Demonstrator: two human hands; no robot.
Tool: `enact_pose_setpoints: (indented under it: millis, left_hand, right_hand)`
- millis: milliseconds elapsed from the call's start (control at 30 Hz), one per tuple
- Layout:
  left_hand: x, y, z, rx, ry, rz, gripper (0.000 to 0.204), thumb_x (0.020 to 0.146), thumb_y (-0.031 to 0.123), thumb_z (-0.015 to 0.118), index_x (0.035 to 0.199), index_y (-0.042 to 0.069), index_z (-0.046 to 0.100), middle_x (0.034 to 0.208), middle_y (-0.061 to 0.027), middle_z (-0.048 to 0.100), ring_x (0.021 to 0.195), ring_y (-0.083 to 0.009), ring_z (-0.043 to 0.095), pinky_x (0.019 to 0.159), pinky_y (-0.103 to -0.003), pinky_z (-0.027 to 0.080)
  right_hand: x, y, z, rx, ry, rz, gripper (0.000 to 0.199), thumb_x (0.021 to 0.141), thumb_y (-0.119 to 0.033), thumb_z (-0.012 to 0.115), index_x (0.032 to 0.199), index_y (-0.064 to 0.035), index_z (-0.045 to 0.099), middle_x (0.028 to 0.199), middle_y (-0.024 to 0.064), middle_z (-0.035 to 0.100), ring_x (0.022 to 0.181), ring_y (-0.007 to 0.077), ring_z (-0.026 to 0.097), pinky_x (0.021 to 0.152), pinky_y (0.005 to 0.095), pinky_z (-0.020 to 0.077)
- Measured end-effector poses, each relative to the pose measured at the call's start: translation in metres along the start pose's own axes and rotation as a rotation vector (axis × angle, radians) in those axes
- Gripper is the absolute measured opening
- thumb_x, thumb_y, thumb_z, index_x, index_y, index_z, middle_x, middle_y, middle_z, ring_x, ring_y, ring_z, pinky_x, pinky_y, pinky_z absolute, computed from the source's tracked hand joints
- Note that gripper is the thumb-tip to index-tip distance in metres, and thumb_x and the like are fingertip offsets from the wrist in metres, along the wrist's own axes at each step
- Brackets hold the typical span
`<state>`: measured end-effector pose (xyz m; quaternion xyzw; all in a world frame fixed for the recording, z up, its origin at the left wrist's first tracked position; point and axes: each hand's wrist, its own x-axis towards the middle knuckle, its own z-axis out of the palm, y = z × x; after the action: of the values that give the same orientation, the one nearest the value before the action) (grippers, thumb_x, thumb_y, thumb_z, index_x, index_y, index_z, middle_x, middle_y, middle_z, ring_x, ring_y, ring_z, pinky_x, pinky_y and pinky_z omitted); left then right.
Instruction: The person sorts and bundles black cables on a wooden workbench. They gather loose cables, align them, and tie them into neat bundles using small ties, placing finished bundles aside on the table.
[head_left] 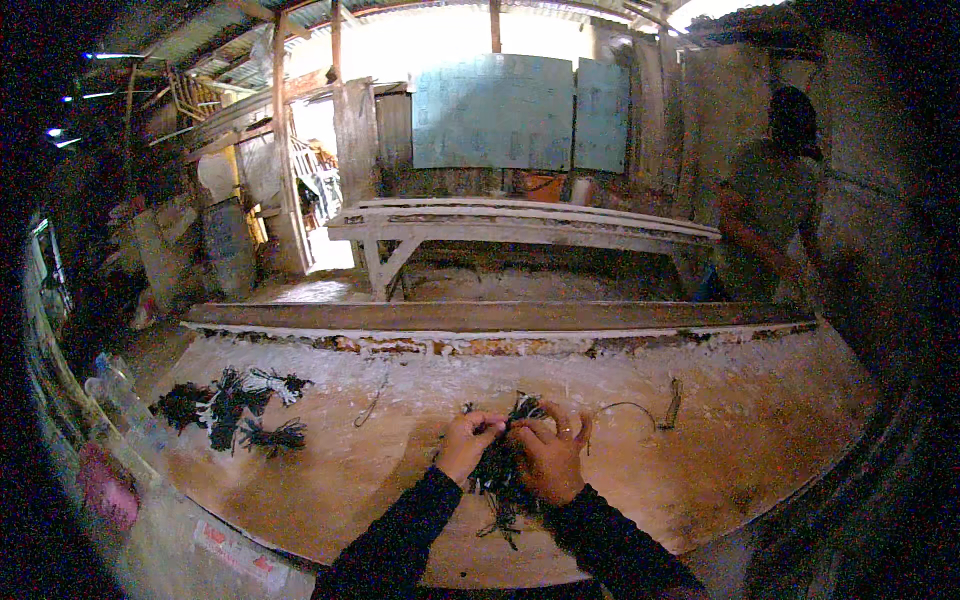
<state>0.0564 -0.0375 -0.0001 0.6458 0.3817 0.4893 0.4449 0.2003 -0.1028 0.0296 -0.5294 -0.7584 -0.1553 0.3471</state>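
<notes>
Both my hands work close together over a bundle of dark strands point(492, 472), tied like a tassel, on the wooden table point(340, 490). My left hand point(470, 445) is closed in a pinch at the bundle's upper part. Beside it, my right hand point(550, 455) also pinches there with thumb and forefinger, its other fingers lifted. Dark frayed ends point(527, 406) stick out beyond the fingers, and looser strands point(508, 525) trail toward me. What exactly lies between the fingertips is too small to make out.
Several black and white strand bundles point(240, 405) lie at the table's left. A thin cord loop point(370, 402) and a curled cord point(672, 405) lie farther out. A raised wooden ledge point(500, 316) borders the far edge. Behind are a long bench point(540, 228) and another person point(775, 200).
</notes>
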Motion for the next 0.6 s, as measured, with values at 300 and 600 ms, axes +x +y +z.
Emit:
enact_pose_setpoints:
  millis: [300,600]
  left_hand:
    - [0.003,-0.006,-0.004,-0.052,-0.135,0.003,0.021,0.081,0.008,0.058,0.100,0.002,0.063,0.098,-0.0076,0.064,0.093,-0.0154,0.058,0.085,-0.027,0.042]
    - [0.004,-0.014,-0.002,-0.167,-0.135,-0.038,0.026,0.077,0.000,0.059,0.102,0.003,0.057,0.095,-0.0017,0.061,0.083,-0.0105,0.054,0.078,-0.025,0.043]
  right_hand:
    - [0.001,0.005,0.006,-0.049,0.120,-0.023,0.015,0.065,-0.017,0.066,0.079,-0.0212,0.062,0.093,-0.0074,0.059,0.112,0.0233,0.043,0.100,0.0526,0.0066]
    - [0.002,0.007,0.003,-0.019,0.063,-0.007,0.019,0.064,-0.015,0.066,0.081,-0.0220,0.063,0.092,-0.0064,0.060,0.112,0.0238,0.043,0.099,0.0539,0.0057]
